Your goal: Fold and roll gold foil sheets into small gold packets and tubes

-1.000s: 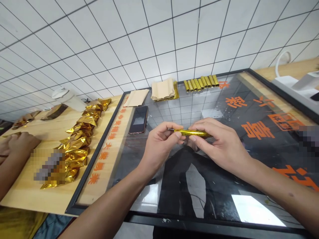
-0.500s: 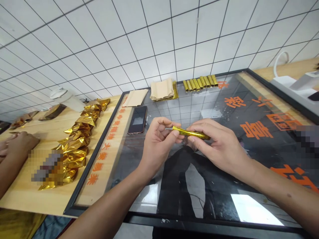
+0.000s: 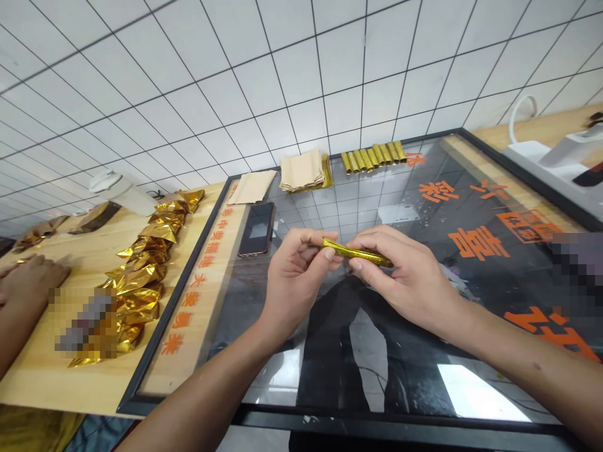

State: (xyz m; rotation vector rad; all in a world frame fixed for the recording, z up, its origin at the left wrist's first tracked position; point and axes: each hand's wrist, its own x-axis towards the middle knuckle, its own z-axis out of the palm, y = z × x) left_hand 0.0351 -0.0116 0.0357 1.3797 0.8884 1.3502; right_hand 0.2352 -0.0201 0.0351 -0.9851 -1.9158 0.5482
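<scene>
Between my two hands is a thin roll of gold foil paper [image 3: 358, 252], lying nearly level above the glass tabletop [image 3: 264, 314]. My left hand [image 3: 301, 263] pinches its left end between thumb and fingers. Along its right part, my right hand [image 3: 393, 254] is closed with the thumb underneath and the fingers on top. A row of several finished-looking gold rolls [image 3: 374, 157] lies by the wall. To the left of that row sit a stack of tan paper sheets [image 3: 301, 169] with gold backing and a separate tan sheet pile [image 3: 253, 186].
A phone [image 3: 257, 229] lies left of my hands. Crumpled gold foil pieces [image 3: 146, 270] line the wooden table beside another person's hand [image 3: 35, 282]. A white lidded cup [image 3: 125, 191] stands farther back. At right is a white power strip [image 3: 541, 163].
The view has shifted slightly. Both hands keep their hold on the gold foil roll, and my right fingers have moved a little along it towards the left.
</scene>
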